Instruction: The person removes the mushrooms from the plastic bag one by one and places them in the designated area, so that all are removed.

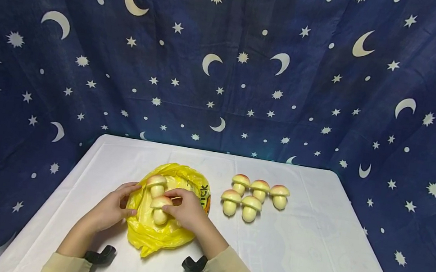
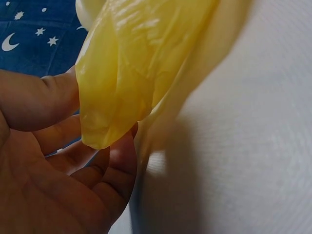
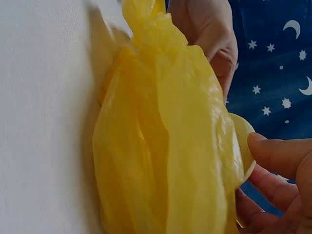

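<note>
A yellow plastic bag lies spread open on the table, with dark lettering on its right side. Two toy mushrooms with cream stems and reddish caps are within its rim: one farther back, the other nearer. My right hand pinches the nearer mushroom between thumb and fingers. At the bag's left edge, my left hand grips the plastic; the left wrist view has the yellow film between its thumb and fingers. From the right wrist, the bag's side hides most of the held mushroom.
Several more toy mushrooms stand in a loose cluster right of the bag on the white-covered table. A dark blue cloth with moons and stars hangs behind and at both sides. Black wrist mounts sit by both forearms.
</note>
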Tool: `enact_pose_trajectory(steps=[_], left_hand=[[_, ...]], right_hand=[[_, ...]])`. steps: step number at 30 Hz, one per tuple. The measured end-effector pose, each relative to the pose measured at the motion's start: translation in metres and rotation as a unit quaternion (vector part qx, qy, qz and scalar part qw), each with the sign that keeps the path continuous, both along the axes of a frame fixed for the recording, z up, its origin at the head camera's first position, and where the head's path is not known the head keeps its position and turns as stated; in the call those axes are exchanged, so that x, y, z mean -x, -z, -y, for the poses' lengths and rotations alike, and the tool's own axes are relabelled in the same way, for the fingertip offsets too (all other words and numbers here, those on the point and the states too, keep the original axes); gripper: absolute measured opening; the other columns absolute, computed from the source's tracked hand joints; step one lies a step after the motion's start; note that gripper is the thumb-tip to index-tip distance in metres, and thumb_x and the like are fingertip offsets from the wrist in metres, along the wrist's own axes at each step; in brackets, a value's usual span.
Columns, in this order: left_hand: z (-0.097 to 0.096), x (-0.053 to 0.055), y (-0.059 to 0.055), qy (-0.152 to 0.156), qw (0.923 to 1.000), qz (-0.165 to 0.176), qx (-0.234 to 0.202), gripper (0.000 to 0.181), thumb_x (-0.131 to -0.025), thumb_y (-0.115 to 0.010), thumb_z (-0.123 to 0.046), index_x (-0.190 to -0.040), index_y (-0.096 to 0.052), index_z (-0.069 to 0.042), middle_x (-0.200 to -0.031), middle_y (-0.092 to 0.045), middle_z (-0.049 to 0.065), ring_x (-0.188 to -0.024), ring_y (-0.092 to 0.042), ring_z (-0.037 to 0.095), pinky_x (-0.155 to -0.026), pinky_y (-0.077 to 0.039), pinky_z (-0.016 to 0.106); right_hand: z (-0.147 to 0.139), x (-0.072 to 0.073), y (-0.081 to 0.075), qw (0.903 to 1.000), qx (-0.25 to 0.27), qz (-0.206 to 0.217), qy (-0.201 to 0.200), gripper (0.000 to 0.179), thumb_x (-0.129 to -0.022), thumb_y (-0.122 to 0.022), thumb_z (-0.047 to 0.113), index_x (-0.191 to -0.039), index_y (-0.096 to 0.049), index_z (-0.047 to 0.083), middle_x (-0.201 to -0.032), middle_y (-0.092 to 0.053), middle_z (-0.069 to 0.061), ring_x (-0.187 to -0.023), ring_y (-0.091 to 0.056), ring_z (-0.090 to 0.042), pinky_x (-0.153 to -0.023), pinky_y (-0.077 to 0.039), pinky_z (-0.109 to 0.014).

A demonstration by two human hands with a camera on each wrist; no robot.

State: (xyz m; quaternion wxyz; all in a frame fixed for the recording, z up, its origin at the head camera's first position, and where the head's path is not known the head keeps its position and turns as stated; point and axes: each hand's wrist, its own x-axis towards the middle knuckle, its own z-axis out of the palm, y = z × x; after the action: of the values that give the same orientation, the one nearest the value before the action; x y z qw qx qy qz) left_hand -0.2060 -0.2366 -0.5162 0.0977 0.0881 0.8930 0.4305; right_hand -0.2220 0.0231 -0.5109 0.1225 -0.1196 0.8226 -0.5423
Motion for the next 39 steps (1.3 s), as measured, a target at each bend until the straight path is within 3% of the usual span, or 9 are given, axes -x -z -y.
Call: enact_pose_trajectory(steps=[11,18,29,34,39], left_hand=[[0.000,-0.001,-0.001,-0.005,1.0000,0.006,0.002,0.076,-0.093,-0.081,-0.007,-0.160,-0.046,0.001,-0.172,-0.034,0.023,-0.155,-0.038,0.053,-0.126,-0.032,0.067],[-0.001,0.000,-0.001,-0.006,1.0000,0.005,0.002,0.077,-0.093,-0.081,-0.007,-0.161,-0.045,0.000,-0.172,-0.034,0.023,-0.155,-0.038,0.052,-0.126,-0.032,0.066],[0.000,0.003,0.002,-0.005,1.0000,0.007,0.000,0.077,-0.093,-0.080,-0.005,-0.161,-0.044,0.000,-0.173,-0.032,0.023,-0.158,-0.033,0.053,-0.127,-0.029,0.066],[-0.001,0.002,0.001,-0.005,0.9999,0.010,0.000,0.077,-0.093,-0.081,-0.006,-0.161,-0.045,0.000,-0.172,-0.033,0.023,-0.158,-0.033,0.052,-0.127,-0.029,0.066],[-0.001,0.001,0.000,-0.005,0.9999,0.012,0.000,0.077,-0.093,-0.081,-0.006,-0.161,-0.045,0.000,-0.172,-0.033,0.023,-0.158,-0.034,0.052,-0.127,-0.030,0.066]], right_hand=[[-0.028,-0.001,-0.010,0.9999,0.007,0.012,0.001,0.030,-0.094,-0.084,0.018,-0.124,-0.078,0.017,-0.122,-0.077,-0.002,-0.111,-0.073,-0.021,-0.086,-0.062,-0.030],[-0.052,-0.001,-0.017,0.9998,0.013,0.006,0.015,0.032,-0.094,-0.083,0.018,-0.125,-0.078,0.016,-0.122,-0.077,-0.005,-0.112,-0.072,-0.021,-0.088,-0.064,-0.032],[-0.086,-0.006,-0.025,0.9984,0.041,-0.014,0.036,0.033,-0.093,-0.082,0.009,-0.126,-0.077,0.008,-0.125,-0.076,-0.013,-0.112,-0.072,-0.026,-0.080,-0.064,-0.028],[-0.097,-0.008,-0.029,0.9974,0.055,-0.019,0.043,0.034,-0.093,-0.081,0.004,-0.126,-0.077,0.005,-0.129,-0.076,-0.016,-0.119,-0.073,-0.033,-0.084,-0.065,-0.030],[-0.109,-0.009,-0.031,0.9962,0.066,-0.004,0.057,0.037,-0.093,-0.079,0.001,-0.130,-0.074,0.001,-0.131,-0.075,-0.018,-0.113,-0.074,-0.028,-0.086,-0.066,-0.033]])
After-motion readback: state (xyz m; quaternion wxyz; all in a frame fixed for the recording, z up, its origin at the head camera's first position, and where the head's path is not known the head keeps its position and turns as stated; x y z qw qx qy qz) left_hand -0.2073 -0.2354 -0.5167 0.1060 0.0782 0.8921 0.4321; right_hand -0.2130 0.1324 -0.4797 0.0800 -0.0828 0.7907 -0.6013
